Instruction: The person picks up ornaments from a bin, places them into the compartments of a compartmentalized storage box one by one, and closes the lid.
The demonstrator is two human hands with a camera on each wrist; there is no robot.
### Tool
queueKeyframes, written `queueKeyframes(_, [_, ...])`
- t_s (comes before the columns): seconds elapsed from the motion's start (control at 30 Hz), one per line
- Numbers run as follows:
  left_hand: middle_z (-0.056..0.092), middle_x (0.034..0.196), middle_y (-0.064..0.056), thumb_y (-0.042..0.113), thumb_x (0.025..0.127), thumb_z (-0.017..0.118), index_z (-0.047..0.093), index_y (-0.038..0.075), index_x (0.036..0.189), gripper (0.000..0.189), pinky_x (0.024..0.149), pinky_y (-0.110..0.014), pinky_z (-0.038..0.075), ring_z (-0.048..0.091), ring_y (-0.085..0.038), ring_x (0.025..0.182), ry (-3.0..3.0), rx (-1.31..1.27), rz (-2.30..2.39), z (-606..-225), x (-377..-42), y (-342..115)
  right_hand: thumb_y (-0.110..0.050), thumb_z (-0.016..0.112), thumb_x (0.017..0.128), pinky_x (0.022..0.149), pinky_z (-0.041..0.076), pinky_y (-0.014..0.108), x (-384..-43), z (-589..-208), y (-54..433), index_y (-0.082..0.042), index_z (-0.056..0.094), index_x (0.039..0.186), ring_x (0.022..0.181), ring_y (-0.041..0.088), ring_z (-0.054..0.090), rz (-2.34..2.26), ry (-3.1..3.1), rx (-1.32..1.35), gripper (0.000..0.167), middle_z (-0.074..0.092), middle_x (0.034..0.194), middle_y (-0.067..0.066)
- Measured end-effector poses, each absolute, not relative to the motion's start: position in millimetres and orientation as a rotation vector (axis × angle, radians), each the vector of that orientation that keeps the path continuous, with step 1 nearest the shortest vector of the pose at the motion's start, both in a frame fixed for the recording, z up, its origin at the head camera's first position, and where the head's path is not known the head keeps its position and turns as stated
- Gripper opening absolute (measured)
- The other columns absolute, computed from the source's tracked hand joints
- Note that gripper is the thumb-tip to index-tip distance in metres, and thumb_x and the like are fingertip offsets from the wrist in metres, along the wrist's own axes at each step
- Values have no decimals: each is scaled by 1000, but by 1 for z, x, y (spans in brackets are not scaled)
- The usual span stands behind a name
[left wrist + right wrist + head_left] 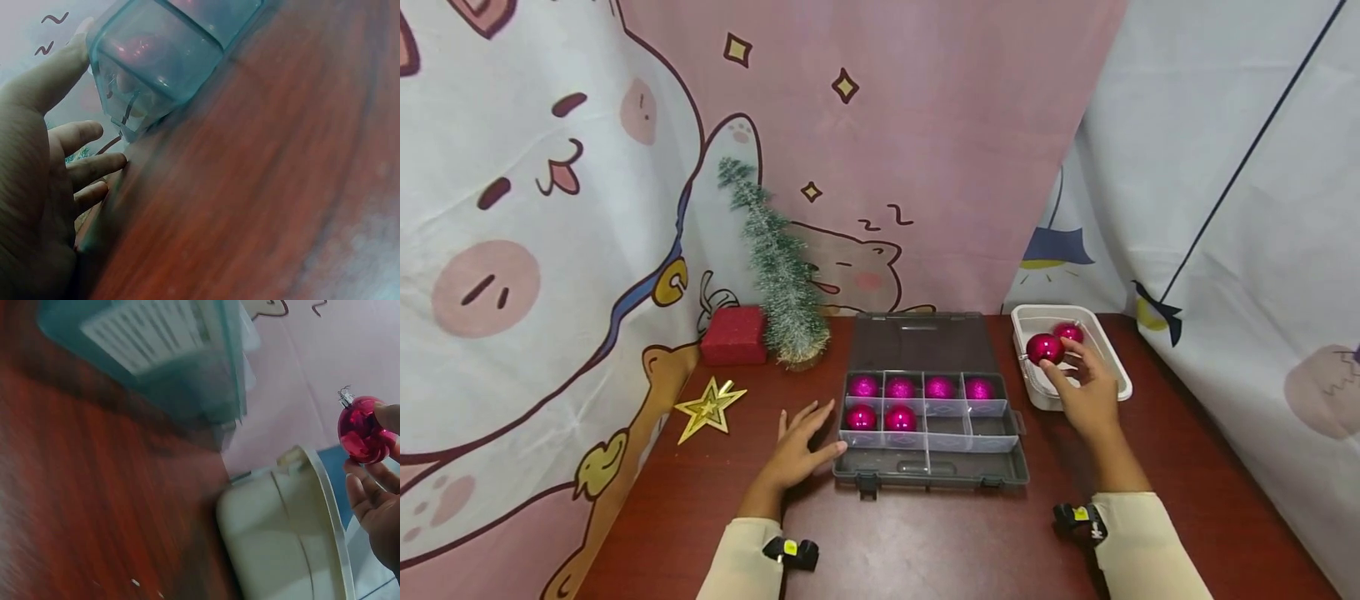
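My right hand (pixel 1090 396) pinches a shiny magenta Christmas bauble (pixel 1045 349) between thumb and fingers, above the white plastic tub (pixel 1034 392). Its silver cap shows on the bauble (pixel 364 431) in the right wrist view. One more magenta bauble (pixel 1068 332) lies in the tub. In the middle stands a grey compartment box (pixel 976 463) with its lid laid back. Glittery baubles (pixel 939 387) fill its back row, and two shiny baubles (pixel 900 417) sit in the left of the second row. My left hand (pixel 801 450) rests beside the box's left side, thumb at its edge, fingers spread.
A small frosted Christmas tree (pixel 782 275) leans at the back left, next to a red block (pixel 734 335). A gold star (pixel 711 409) lies on the dark red table (pixel 880 542) left of my left hand. Printed curtains (pixel 925 150) hang close behind and at both sides.
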State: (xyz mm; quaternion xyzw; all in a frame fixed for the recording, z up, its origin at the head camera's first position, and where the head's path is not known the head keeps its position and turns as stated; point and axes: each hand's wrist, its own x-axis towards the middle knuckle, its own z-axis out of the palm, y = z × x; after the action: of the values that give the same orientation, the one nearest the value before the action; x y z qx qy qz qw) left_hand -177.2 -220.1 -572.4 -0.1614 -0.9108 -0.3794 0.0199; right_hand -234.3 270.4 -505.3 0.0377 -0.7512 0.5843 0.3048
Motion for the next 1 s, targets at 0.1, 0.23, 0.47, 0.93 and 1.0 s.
queueKeyframes(0.1, [53, 167, -17, 48, 96, 77, 47, 9, 166, 86, 127, -83, -6, 35, -47, 163, -2841, -494, -1168, -572, -177, -221, 15, 79, 89, 82, 54, 5, -230, -503, 259, 10, 68, 138, 100, -6, 69, 1587, -1979, 169, 50, 69, 117, -13])
queueKeyframes(0.23, [53, 168, -16, 48, 96, 77, 47, 9, 166, 86, 127, -83, -6, 35, -46, 163, -2838, -497, -1172, -572, -178, -221, 15, 79, 90, 83, 55, 6, -221, -500, 241, 12, 68, 136, 100, -6, 70, 1632, -1990, 247, 48, 68, 119, -7])
queueKeyframes(0.47, [53, 167, -17, 48, 96, 77, 47, 9, 166, 86, 126, -84, -6, 34, -47, 163, -2841, -496, -1182, -570, -178, -221, 7, 81, 93, 78, 58, 9, -208, -505, 220, 8, 68, 138, 98, -2, 70, 1648, -2103, 287, 47, 67, 122, 11])
queueKeyframes(0.93, [54, 166, -17, 50, 96, 77, 48, 9, 166, 86, 126, -85, -4, 36, -47, 162, -2830, -514, -1160, -573, -179, -220, 0, 86, 91, 81, 54, 13, -196, -521, 192, 1, 72, 135, 101, 15, 71, 1498, -2241, 373, 46, 74, 119, 22])
queueKeyframes(1.0, [54, 167, -17, 50, 96, 77, 47, 10, 166, 86, 126, -84, -4, 35, -47, 163, -2841, -506, -1151, -573, -179, -221, -2, 88, 90, 82, 52, 14, -196, -524, 189, -1, 73, 134, 103, 22, 70, 1418, -2274, 402, 46, 75, 117, 20])
